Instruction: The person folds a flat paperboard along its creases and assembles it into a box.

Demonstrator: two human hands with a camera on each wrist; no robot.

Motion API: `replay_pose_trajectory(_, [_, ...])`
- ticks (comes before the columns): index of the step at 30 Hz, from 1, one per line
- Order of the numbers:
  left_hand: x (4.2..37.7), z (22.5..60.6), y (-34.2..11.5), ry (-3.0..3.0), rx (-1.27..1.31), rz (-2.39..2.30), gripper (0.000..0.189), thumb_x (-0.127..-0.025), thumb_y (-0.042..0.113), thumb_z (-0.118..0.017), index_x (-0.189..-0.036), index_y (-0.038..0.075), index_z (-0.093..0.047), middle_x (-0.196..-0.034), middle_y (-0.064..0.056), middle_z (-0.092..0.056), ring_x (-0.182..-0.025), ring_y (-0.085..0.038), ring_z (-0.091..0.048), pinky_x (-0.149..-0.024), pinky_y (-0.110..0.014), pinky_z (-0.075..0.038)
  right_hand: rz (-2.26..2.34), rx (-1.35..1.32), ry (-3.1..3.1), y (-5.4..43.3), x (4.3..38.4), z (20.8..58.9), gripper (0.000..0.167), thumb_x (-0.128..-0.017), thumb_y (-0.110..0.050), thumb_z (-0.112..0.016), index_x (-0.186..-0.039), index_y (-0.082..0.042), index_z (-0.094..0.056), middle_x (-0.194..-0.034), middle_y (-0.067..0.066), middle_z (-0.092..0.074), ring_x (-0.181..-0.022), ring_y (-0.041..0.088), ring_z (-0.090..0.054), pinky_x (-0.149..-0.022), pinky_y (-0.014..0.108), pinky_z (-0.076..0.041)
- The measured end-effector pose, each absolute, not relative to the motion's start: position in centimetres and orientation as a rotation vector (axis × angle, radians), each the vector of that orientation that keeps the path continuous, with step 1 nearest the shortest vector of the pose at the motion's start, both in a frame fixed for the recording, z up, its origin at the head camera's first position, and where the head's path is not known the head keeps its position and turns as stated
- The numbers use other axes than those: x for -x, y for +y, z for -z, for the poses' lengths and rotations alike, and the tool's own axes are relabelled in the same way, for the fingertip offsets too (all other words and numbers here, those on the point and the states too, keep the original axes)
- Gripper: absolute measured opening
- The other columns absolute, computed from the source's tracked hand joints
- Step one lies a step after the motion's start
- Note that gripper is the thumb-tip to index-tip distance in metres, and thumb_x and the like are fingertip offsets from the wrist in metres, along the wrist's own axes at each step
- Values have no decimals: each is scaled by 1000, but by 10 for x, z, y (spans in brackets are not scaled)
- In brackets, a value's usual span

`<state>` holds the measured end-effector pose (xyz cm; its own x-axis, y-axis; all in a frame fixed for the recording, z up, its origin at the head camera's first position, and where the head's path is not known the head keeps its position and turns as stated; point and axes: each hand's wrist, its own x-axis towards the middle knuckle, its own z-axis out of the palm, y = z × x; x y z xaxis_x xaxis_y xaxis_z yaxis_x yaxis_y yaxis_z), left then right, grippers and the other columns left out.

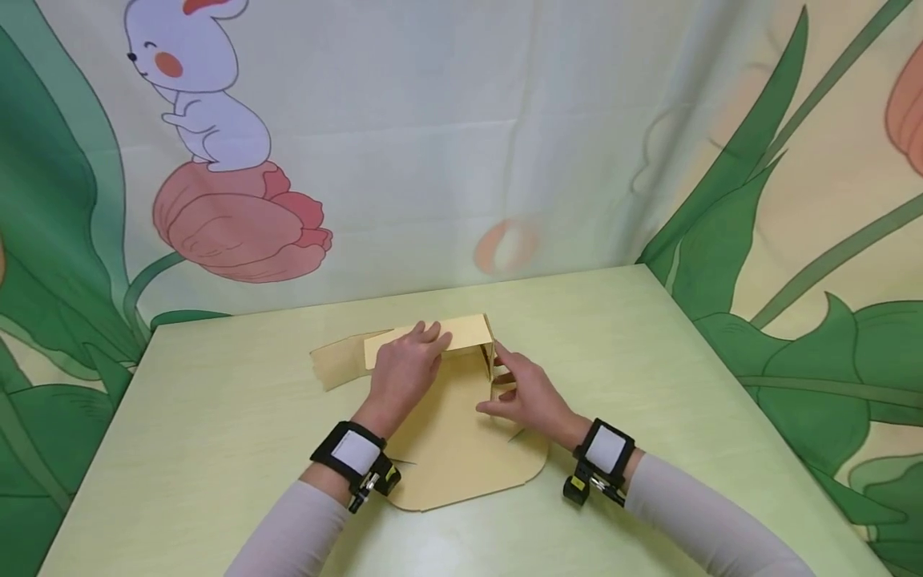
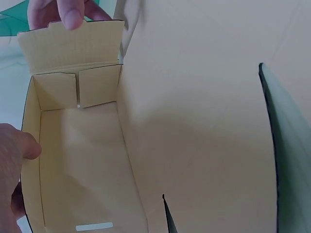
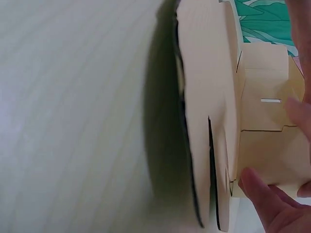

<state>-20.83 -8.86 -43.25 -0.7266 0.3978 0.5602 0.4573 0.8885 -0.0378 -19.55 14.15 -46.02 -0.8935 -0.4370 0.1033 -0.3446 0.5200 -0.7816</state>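
Note:
A tan cardboard box (image 1: 469, 330), partly folded, stands on the table. Its wide lid panel with rounded corners (image 1: 461, 449) spreads toward the person. My left hand (image 1: 407, 365) grips the box's long wall (image 2: 31, 179), thumb on the inner side and fingers outside. At the right end, my right hand (image 1: 530, 393) pinches the edge of an end flap (image 2: 73, 46), which stands raised. Two small folded tabs (image 2: 99, 85) meet below that flap, inside the box. At the far left, another end flap (image 1: 339, 361) sticks out unfolded. A narrow slot (image 2: 95, 226) shows in the box.
The pale green table (image 1: 216, 433) runs around the cardboard on all sides. A printed curtain (image 1: 404, 144) with a rabbit and flowers hangs along the back and sides. Cut slits (image 1: 404, 462) mark the lid panel near its sides.

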Motion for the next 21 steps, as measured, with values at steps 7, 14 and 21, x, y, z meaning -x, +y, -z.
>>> replay_pose_trajectory(7, [208,432,-89,-2466,639,134,25,-84,13,-77,-107,21,-73,-113,1,-75,-102,-26,-74,-45,-31,-51,1382,698,2471,152,199,456,98,-81,-22,-82,-158,-9,-22,-159,21,-32,-113,35,-67,-79,27,-60])
replay_pose_trajectory(14, [208,432,-91,-2463,634,153,24,-85,11,-76,-107,20,-74,-113,-1,-75,-102,-27,-74,-46,-32,-52,1354,752,2428,156,209,453,94,-82,-10,-80,-157,-12,-24,-157,17,-37,-111,34,-68,-78,28,-60])
replay_pose_trajectory(21, [208,432,-89,-2476,637,173,23,-85,12,-76,-106,21,-74,-115,0,-75,-103,-27,-73,-51,-36,-56,1336,751,2570,150,221,460,96,-78,-21,-85,-156,-23,-29,-138,13,-49,-91,26,-70,-71,24,-59])
